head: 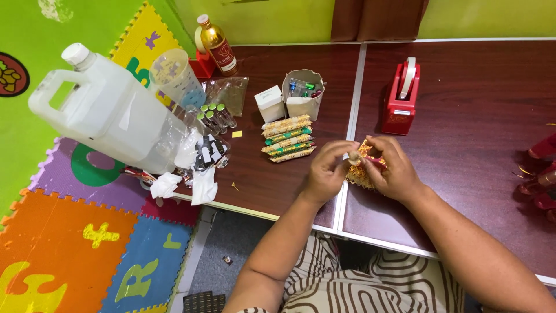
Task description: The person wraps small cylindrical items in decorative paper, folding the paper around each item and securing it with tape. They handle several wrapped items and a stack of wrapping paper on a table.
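Note:
My left hand [325, 173] and my right hand [392, 169] meet over the front of a dark brown table [463, 104]. Between them they hold a small piece of gold and red patterned wrapping [360, 174]; my left fingertips pinch a small pale object [353, 156] at its top. Just left of my left hand lies a row of several small wrapped rolls [288, 138], gold with green or red bands.
A red tape dispenser [401, 98] stands beyond my right hand. A paper cup of small vials [303, 93], a white box [270, 103], capped tubes [215, 117], an amber bottle [216, 45] and a large white jug [110, 110] crowd the left. Red items [541, 174] sit at right.

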